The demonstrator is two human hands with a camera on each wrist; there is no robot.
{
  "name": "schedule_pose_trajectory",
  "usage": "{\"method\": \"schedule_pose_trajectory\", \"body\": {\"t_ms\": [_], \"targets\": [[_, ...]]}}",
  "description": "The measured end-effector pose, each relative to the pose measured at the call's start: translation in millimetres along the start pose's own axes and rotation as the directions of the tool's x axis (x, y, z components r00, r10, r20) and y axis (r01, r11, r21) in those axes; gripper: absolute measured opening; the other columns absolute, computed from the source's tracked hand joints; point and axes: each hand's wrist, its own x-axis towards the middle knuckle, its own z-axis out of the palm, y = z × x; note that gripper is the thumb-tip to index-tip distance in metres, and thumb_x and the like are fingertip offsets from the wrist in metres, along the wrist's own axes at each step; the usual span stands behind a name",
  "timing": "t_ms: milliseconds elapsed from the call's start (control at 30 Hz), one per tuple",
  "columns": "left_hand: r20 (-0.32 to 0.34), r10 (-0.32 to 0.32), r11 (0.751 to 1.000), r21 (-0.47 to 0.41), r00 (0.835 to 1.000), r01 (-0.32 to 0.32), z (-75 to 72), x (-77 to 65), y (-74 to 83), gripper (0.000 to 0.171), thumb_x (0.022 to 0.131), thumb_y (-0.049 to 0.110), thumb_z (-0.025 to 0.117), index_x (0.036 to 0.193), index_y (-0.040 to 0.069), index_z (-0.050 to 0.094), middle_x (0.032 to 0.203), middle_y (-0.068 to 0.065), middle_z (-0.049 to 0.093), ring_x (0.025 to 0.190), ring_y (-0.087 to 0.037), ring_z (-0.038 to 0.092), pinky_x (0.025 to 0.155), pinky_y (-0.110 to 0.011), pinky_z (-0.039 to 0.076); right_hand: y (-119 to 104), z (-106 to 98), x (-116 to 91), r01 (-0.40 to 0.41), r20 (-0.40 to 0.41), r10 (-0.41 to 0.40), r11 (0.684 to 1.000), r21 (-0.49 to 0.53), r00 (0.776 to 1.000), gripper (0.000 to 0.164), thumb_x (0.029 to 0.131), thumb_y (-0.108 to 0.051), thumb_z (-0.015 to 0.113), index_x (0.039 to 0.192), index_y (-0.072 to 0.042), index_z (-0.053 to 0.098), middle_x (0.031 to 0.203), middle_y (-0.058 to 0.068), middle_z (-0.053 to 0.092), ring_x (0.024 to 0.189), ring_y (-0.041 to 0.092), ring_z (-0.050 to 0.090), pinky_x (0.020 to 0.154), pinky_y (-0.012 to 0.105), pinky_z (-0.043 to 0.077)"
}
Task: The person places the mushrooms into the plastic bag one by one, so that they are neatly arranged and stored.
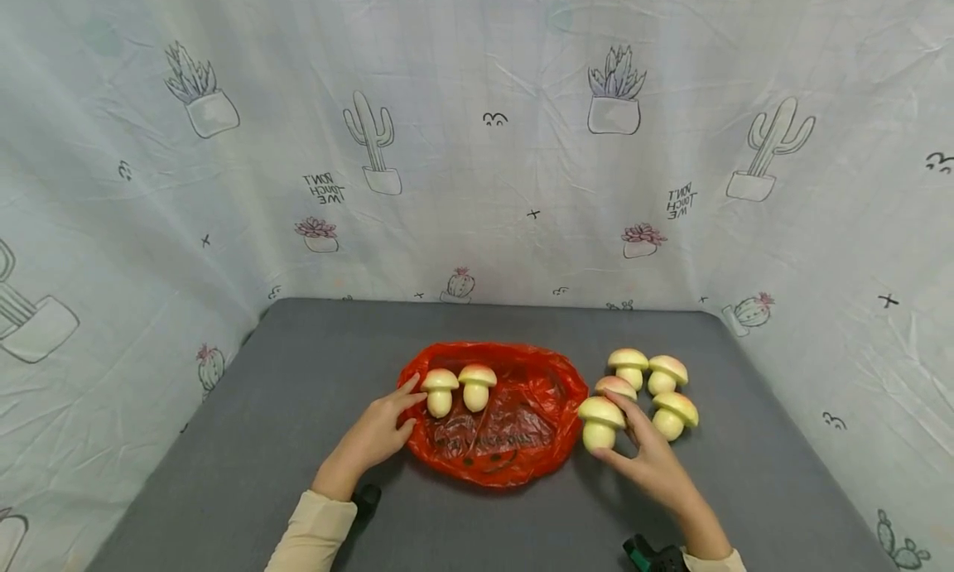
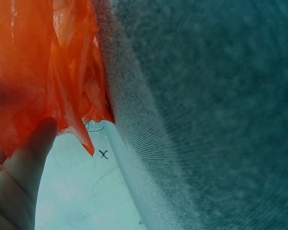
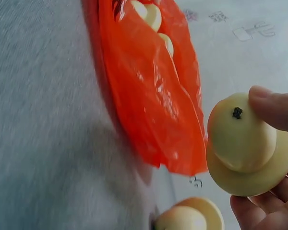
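A red plastic bag (image 1: 488,477) lies spread with its mouth facing up. Two toy mushrooms (image 1: 477,387), pale yellow with reddish cap tops, lie inside toward its far left. My left hand (image 1: 376,430) pinches the bag's left edge, thumb against the outer side in the left wrist view. Just off the bag's right edge, my right hand (image 1: 648,456) grips another mushroom (image 1: 600,423) between thumb and fingers. The right wrist view shows this mushroom's rounded stem (image 3: 242,139) with a dark spot on its end.
Several more mushrooms (image 1: 667,373) are grouped on the grey table (image 1: 246,406) right of the bag, one partly hidden behind the held mushroom. A pale cloth (image 1: 492,166) printed with cacti hangs behind and at both sides of the table.
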Motion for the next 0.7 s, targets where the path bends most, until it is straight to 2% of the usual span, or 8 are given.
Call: {"method": "schedule_pose_trajectory", "body": {"t_ms": [67, 133, 300, 367, 500, 567, 600, 700], "targets": [[0.007, -0.005, 1.000, -0.010, 1.000, 0.005, -0.5, -0.1, -0.3, 0.043, 0.083, 0.000, 0.064, 0.126, 0.001, 0.061, 0.149, -0.013, 0.039, 0.068, -0.010, 0.049, 0.062, -0.023, 0.039, -2.5, 3.3, 3.5, -0.002, 0.012, 0.002, 1.000, -0.005, 1.000, 0.078, 0.084, -0.010, 0.070, 0.149, -0.019, 0.028, 0.147, 0.019, 0.035, 0.128, -0.009, 0.034, 0.096, 0.009, 0.035], [0.012, -0.008, 1.000, -0.021, 1.000, 0.009, -1.3, 0.6, -1.0, 0.043, 0.083, -0.001, 0.064, 0.126, 0.001, 0.061, 0.149, -0.013, 0.038, 0.057, -0.007, 0.042, 0.057, -0.021, 0.038, -5.2, 5.8, 8.2, -0.005, 0.025, 0.005, 1.000, -0.028, 1.000, 0.077, 0.085, -0.012, 0.069, 0.149, -0.020, 0.028, 0.147, 0.017, 0.037, 0.128, -0.005, 0.037, 0.097, 0.019, 0.042], [-0.001, 0.007, 1.000, -0.004, 1.000, -0.007, -3.8, 4.5, -2.3, 0.043, 0.083, 0.000, 0.064, 0.126, 0.000, 0.061, 0.148, -0.014, 0.039, 0.056, -0.006, 0.037, 0.058, -0.021, 0.036, -11.2, 10.3, 25.3, 0.029, 0.033, -0.027, 0.997, -0.071, 0.999, 0.077, 0.084, -0.013, 0.070, 0.149, -0.015, 0.029, 0.144, 0.013, 0.041, 0.125, 0.011, 0.046, 0.093, 0.048, 0.046], [-0.002, 0.010, 1.000, 0.000, 1.000, -0.010, -4.6, 5.6, -1.9, 0.043, 0.083, 0.000, 0.064, 0.126, 0.000, 0.060, 0.148, -0.015, 0.040, 0.058, -0.007, 0.038, 0.059, -0.023, 0.036, -12.9, 12.0, 32.9, 0.044, 0.029, -0.043, 0.997, -0.059, 0.999, 0.077, 0.084, -0.011, 0.071, 0.149, -0.012, 0.029, 0.140, 0.011, 0.044, 0.117, 0.007, 0.050, 0.089, 0.044, 0.048], [0.024, -0.003, 1.000, -0.004, 1.000, 0.004, -4.3, 5.2, -1.2, 0.044, 0.084, 0.000, 0.064, 0.127, 0.000, 0.059, 0.149, -0.015, 0.038, 0.058, -0.008, 0.038, 0.060, -0.023, 0.037, -15.4, 16.9, 45.9, 0.047, 0.053, -0.047, 0.999, 0.011, 0.997, 0.077, 0.085, -0.012, 0.070, 0.149, -0.007, 0.027, 0.144, 0.013, 0.040, 0.120, 0.003, 0.048, 0.094, 0.034, 0.046], [0.034, -0.007, 1.000, -0.007, 0.999, 0.008, -3.5, 3.9, -0.8, 0.044, 0.084, -0.001, 0.063, 0.128, 0.000, 0.059, 0.149, -0.015, 0.037, 0.056, -0.006, 0.037, 0.058, -0.022, 0.037, -16.9, 20.3, 51.1, 0.045, 0.073, -0.048, 0.998, 0.045, 0.996, 0.077, 0.086, -0.013, 0.069, 0.149, -0.006, 0.026, 0.146, 0.015, 0.037, 0.123, 0.012, 0.048, 0.098, 0.038, 0.044], [0.037, -0.009, 1.000, -0.006, 0.999, 0.009, -3.0, 3.4, -0.6, 0.044, 0.084, -0.001, 0.063, 0.128, 0.000, 0.059, 0.150, -0.015, 0.037, 0.056, -0.005, 0.036, 0.058, -0.022, 0.037, -17.9, 22.3, 53.3, 0.039, 0.080, -0.043, 0.997, 0.061, 0.996, 0.077, 0.086, -0.014, 0.069, 0.149, -0.006, 0.025, 0.150, 0.016, 0.033, 0.131, 0.018, 0.042, 0.102, 0.043, 0.040], [0.037, -0.012, 1.000, -0.010, 0.999, 0.012, -3.3, 3.0, -0.2, 0.044, 0.084, -0.001, 0.063, 0.128, -0.001, 0.058, 0.150, -0.015, 0.037, 0.054, -0.006, 0.036, 0.056, -0.022, 0.036, -20.3, 28.0, 62.3, 0.049, 0.085, -0.053, 0.998, 0.045, 0.995, 0.076, 0.086, -0.016, 0.069, 0.149, -0.007, 0.027, 0.150, 0.016, 0.032, 0.132, 0.030, 0.040, 0.100, 0.053, 0.038]]}}
